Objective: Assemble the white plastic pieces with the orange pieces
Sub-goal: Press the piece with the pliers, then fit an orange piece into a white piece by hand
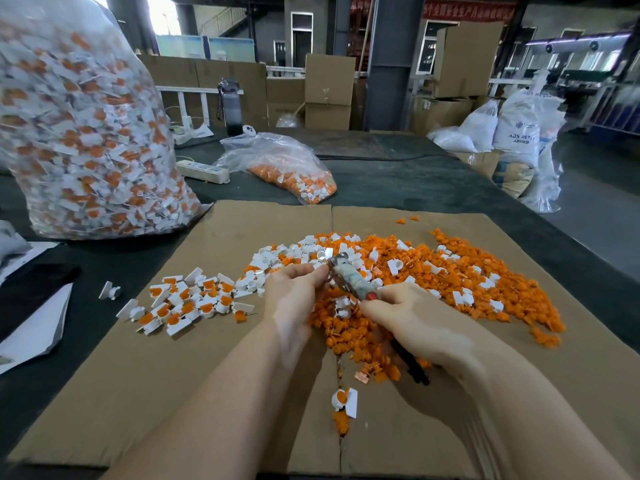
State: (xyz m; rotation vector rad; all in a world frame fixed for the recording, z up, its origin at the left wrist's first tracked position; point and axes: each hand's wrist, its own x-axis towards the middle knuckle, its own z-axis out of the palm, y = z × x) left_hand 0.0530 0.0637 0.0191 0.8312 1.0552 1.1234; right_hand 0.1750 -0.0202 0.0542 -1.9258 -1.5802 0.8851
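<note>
The left hand (294, 292) hides whatever its fingertips pinch against the pliers (349, 278).

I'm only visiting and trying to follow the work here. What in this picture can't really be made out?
- Piece at the left hand: head view, hidden by the fingertips and pliers.
- Pliers' lower handle: covered by the right hand.
- Big bag: blurred, cut off by the left and top edges.
- Red banner: writing too small and blurred.
- Paper: cut off by the left edge.
</note>
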